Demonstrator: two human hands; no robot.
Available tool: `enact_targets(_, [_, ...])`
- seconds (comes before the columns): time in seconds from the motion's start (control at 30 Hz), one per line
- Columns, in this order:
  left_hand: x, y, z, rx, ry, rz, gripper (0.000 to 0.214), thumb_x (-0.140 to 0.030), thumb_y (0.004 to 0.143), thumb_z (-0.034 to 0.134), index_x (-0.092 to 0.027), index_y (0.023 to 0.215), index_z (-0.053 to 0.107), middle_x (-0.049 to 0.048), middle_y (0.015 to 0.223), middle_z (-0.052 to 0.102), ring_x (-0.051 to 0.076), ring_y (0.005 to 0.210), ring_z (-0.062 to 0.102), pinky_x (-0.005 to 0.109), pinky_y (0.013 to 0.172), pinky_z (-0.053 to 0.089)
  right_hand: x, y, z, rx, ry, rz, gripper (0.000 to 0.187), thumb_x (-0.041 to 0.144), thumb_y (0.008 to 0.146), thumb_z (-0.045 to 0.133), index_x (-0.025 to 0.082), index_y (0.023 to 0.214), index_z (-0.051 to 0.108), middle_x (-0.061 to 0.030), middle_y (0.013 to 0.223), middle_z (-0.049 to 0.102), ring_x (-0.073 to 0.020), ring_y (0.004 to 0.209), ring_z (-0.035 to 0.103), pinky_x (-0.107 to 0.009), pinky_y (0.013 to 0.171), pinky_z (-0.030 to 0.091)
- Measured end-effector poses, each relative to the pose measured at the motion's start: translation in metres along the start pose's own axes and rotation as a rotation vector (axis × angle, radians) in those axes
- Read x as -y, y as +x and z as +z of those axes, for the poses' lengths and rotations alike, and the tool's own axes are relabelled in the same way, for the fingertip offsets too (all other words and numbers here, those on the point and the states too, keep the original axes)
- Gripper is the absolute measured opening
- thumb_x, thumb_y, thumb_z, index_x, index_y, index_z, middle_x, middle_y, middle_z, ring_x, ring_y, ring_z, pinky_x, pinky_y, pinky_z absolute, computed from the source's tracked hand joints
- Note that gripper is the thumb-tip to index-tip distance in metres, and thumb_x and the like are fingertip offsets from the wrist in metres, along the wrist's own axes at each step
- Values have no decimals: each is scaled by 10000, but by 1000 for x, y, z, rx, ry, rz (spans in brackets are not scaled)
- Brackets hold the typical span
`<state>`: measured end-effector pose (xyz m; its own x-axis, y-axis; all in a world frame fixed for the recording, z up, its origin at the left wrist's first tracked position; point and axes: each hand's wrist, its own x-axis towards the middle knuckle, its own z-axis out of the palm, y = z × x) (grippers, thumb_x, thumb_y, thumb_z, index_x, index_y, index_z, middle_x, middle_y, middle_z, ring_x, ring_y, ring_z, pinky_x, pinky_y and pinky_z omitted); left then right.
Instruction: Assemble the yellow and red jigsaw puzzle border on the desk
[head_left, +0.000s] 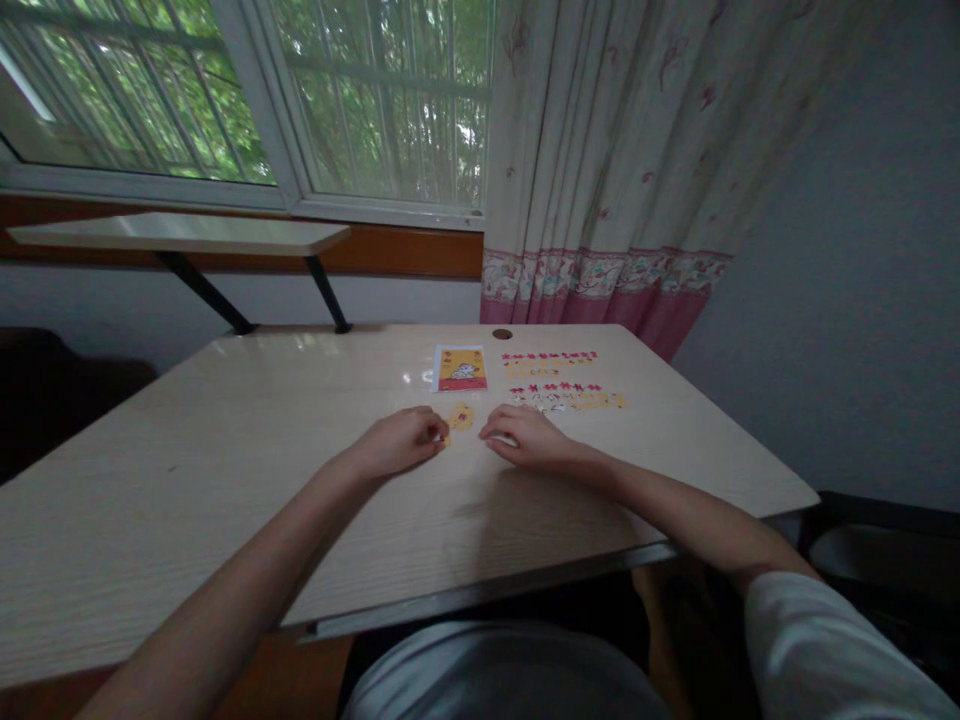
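Observation:
My left hand (409, 437) is closed in a pinch, with a small yellow jigsaw puzzle piece (448, 439) at its fingertips. Just beyond those fingers lies a small joined cluster of yellow puzzle pieces (461, 416) with a red patch. To the right of this cluster, my right hand (529, 436) rests low over the table with thumb and forefinger curled together; whatever they may pinch is too small to make out. A picture card (460, 370), yellow and red with a white animal, lies flat behind the cluster.
Loose pink-red pieces (549, 356) form a row at the back right, with yellow ones below. Nearer, another red row (555, 387) has white and yellow pieces under it, partly behind my right hand. A raised shelf (180, 232) stands at the table's back left.

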<state>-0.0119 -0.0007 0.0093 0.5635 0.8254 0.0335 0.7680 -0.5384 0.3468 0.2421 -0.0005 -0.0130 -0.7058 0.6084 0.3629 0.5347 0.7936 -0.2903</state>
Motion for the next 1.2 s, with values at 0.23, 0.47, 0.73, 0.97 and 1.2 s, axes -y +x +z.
enact_targets(0.23, [6, 2, 3, -24, -55, -42, 237, -331, 768, 528, -163, 865, 666, 61, 801, 632, 188, 705, 577, 274, 641, 441, 0, 0, 7, 21, 8, 9, 167, 208, 884, 591, 200, 1007, 704, -59, 1020, 696, -164, 956, 643, -299, 864, 470])
enact_targets(0.47, [10, 5, 6, -11, -179, -8, 194, -315, 727, 533, -174, 833, 614, 29, 759, 609, 171, 682, 556, 259, 628, 427, 0, 2, 9, 31, 9, 21, 168, 219, 892, 586, 197, 1011, 702, -59, 1030, 692, -166, 969, 643, -297, 874, 467])
enact_targets(0.73, [4, 3, 7, 2, -367, 40, 87, -248, 693, 516, -191, 760, 512, -9, 706, 550, 134, 640, 490, 227, 569, 383, 0, 2, 10, -7, 10, 2, 165, 221, 893, 582, 198, 1003, 703, -56, 1024, 705, -156, 948, 649, -274, 850, 465])
enact_targets(0.97, [-8, 3, 10, 39, -671, 43, 174, -338, 744, 596, -167, 765, 568, -19, 655, 529, 102, 592, 445, 199, 517, 347, 3, 0, 16, -109, -46, -92, 170, 230, 894, 580, 210, 1020, 692, -44, 955, 732, -153, 909, 658, -280, 811, 422])
enact_targets(1.2, [-8, 12, 23, -38, -1130, -16, 259, -217, 598, 713, -163, 776, 532, -39, 625, 568, 72, 553, 493, 184, 527, 371, 5, 0, 19, -193, -128, -178, 222, 323, 907, 584, 217, 1080, 674, -43, 955, 744, -151, 881, 662, -287, 777, 389])
